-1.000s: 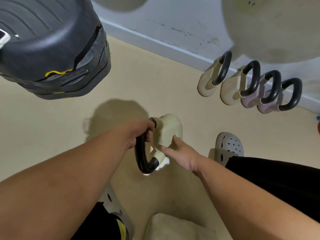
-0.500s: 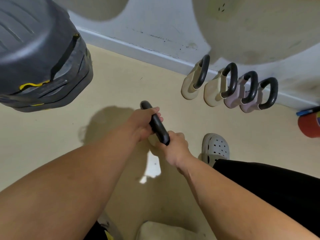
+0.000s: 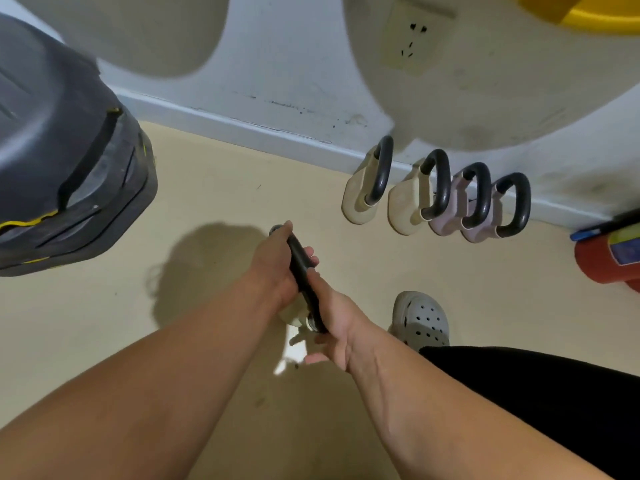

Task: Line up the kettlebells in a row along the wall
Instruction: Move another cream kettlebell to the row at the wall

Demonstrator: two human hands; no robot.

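I have the pale kettlebell (image 3: 300,271) by its black handle with both hands. The left grip (image 3: 273,268) is wrapped round the upper end of the handle. The right grip (image 3: 337,327) is clamped on the lower end, with its thumb lying over the bar. Most of the kettlebell's body is hidden under my hands, so I cannot tell whether it is clear of the floor (image 3: 207,188), though I judge it is being carried.

The row of four kettlebells (image 3: 436,199) stands against the wall (image 3: 294,64), two beige and two mauve, close together with their handles up. My kettlebell sits out in the room, to the left of that row and well apart from it.

So I take this as the carrying step for a fifth one. The next move calls for swinging it toward the wall and to the right. It should go down just beside the row's leftmost beige kettlebell (image 3: 360,202), handle turned the same way. My grey shoe (image 3: 420,318) stands in front of the row, so I would bring the weight in from the left, clear of it.
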